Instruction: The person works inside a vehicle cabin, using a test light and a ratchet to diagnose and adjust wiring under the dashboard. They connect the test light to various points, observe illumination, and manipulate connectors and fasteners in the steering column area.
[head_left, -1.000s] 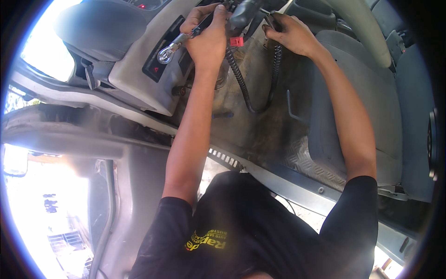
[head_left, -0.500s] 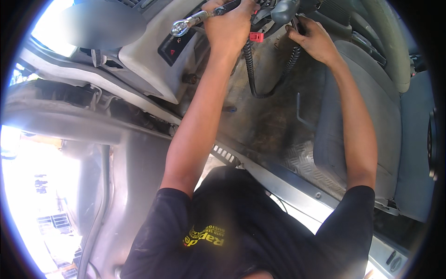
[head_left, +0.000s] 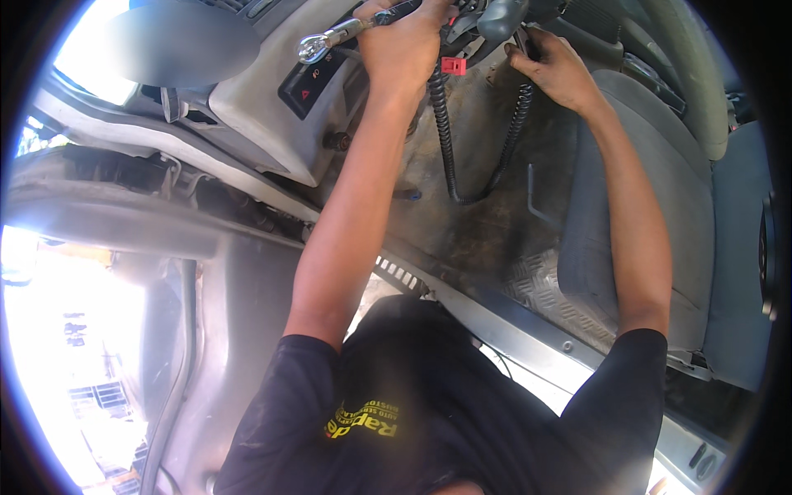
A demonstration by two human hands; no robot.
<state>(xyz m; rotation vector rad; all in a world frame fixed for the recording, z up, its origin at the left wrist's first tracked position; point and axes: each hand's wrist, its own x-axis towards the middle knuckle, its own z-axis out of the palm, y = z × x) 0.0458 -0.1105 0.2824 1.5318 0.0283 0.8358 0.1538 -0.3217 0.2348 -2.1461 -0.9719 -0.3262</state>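
At the top of the picture, my left hand (head_left: 400,49) is closed around a ratchet (head_left: 330,39). The tool's shiny round head points to the left, and its dark handle runs under the fingers and past the upper edge. My right hand (head_left: 557,70) is closed on a dark, narrow piece beside a grey rounded lever (head_left: 502,20); what exactly it pinches is partly hidden. Between the hands, a black corrugated cable sleeve (head_left: 470,198) hangs in a U-shaped loop. A red connector (head_left: 453,66) sits close to my left wrist.
The grey seat (head_left: 648,206) stands to the right, with a bent metal rod (head_left: 532,194) on the worn floor beside it. At the left are the pale dashboard panel (head_left: 247,91) with a black switch strip (head_left: 307,89) and the open door (head_left: 239,330). The door sill (head_left: 528,330) crosses below.
The loop of corrugated sleeve hangs lower and wider. My left hand and the ratchet have shifted slightly left. My right hand stays almost in place.
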